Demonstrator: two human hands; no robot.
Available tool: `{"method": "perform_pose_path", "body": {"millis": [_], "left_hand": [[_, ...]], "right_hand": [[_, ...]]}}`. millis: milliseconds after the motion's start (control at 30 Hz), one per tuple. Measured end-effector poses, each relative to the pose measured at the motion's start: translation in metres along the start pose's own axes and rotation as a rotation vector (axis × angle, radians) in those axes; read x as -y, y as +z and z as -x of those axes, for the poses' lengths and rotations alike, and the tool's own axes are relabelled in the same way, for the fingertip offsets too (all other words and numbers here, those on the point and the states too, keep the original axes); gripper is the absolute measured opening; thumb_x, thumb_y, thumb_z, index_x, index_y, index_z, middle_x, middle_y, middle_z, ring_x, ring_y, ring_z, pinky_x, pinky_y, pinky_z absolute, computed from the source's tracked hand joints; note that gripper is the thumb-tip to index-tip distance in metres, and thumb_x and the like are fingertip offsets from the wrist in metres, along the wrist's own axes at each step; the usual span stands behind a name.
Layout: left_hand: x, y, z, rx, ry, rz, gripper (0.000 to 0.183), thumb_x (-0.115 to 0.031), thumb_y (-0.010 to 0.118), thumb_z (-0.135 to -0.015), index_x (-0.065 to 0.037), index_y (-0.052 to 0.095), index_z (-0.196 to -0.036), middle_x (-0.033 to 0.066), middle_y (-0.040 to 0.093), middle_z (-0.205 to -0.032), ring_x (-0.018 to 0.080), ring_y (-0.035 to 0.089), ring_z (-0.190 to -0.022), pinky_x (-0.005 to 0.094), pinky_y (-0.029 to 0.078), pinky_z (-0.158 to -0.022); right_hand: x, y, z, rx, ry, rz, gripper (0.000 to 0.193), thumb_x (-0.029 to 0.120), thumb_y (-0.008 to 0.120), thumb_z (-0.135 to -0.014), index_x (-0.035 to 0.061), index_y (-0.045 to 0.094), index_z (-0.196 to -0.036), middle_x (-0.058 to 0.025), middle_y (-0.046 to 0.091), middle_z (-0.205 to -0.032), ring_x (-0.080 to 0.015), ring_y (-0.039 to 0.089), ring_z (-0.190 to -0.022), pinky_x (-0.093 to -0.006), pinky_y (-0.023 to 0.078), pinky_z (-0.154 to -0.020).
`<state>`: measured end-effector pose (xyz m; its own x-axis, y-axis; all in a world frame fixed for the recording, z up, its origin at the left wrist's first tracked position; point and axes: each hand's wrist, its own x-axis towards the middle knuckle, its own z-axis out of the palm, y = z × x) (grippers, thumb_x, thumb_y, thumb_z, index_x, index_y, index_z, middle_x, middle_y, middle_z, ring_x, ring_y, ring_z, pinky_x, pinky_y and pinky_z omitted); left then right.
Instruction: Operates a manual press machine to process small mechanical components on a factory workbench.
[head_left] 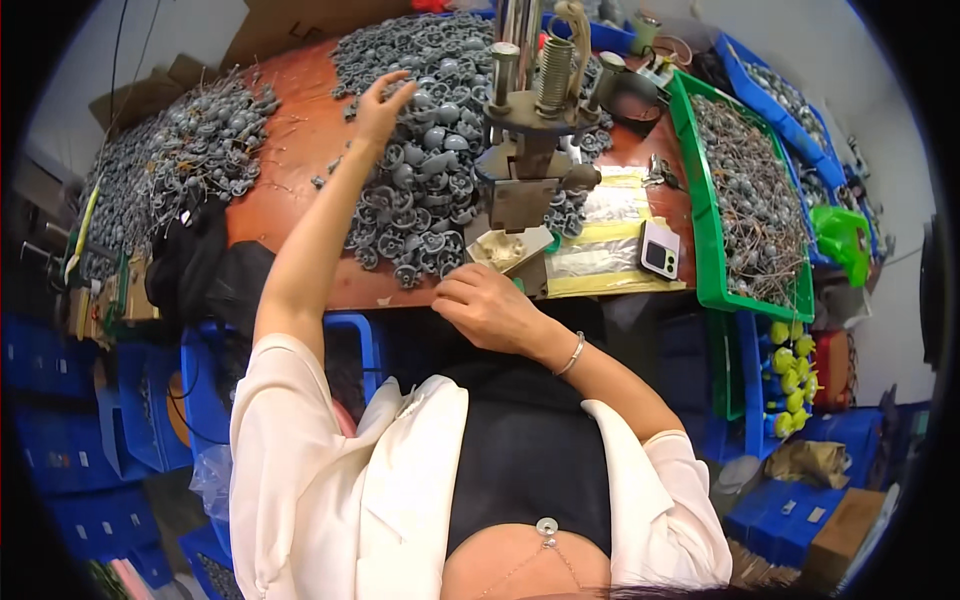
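Note:
My left hand (380,112) reaches out to the far left side of a heap of grey rounded plastic caps (425,170), thumb and fingers apart, with nothing visible between them. My right hand (490,308) is at the table's front edge, close to the heap's near end. Its fingers are curled inward, and whatever they may hold is hidden. Just beyond it lies a small open tray (535,243) with a cream-coloured piece in it. A metal hand press (525,190) with a spring stands over the table behind that tray.
Wired grey parts are heaped on the left (205,150). A green crate (705,235) of wired parts stands on the right, beyond a flip phone (660,250) and yellow-taped sheets (600,262). Blue bins (370,345) are below the reddish table (300,130).

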<state>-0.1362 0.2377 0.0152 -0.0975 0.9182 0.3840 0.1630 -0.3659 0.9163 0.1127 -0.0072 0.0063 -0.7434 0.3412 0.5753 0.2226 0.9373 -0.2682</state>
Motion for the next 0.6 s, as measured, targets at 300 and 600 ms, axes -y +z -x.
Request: {"method": "perform_pose_path", "body": {"millis": [300, 600], "left_hand": [[-0.045, 0.027, 0.063, 0.209, 0.593, -0.884, 0.053, -0.042, 0.077, -0.079, -0.012, 0.066, -0.121, 0.0121, 0.055, -0.136, 0.032, 0.045, -0.132, 0.0518, 0.032, -0.111], [-0.067, -0.003, 0.102, 0.39, 0.513, -0.908, 0.051, -0.035, 0.066, -0.091, -0.016, 0.056, -0.136, 0.0125, 0.041, -0.151, 0.0315, 0.034, -0.142, 0.0589, 0.02, -0.115]], "right_hand": [[-0.014, 0.04, -0.037, 0.226, -0.063, 0.307, 0.036, 0.021, 0.053, -0.089, 0.0134, 0.061, -0.124, -0.0127, 0.041, -0.151, -0.0273, 0.029, -0.146, -0.0529, 0.015, -0.121], [-0.053, 0.054, -0.058, 0.391, -0.16, 0.411, 0.042, 0.025, 0.047, -0.091, 0.0318, 0.057, -0.131, -0.006, 0.033, -0.157, -0.0246, 0.022, -0.148, -0.0552, 0.008, -0.122]]}}
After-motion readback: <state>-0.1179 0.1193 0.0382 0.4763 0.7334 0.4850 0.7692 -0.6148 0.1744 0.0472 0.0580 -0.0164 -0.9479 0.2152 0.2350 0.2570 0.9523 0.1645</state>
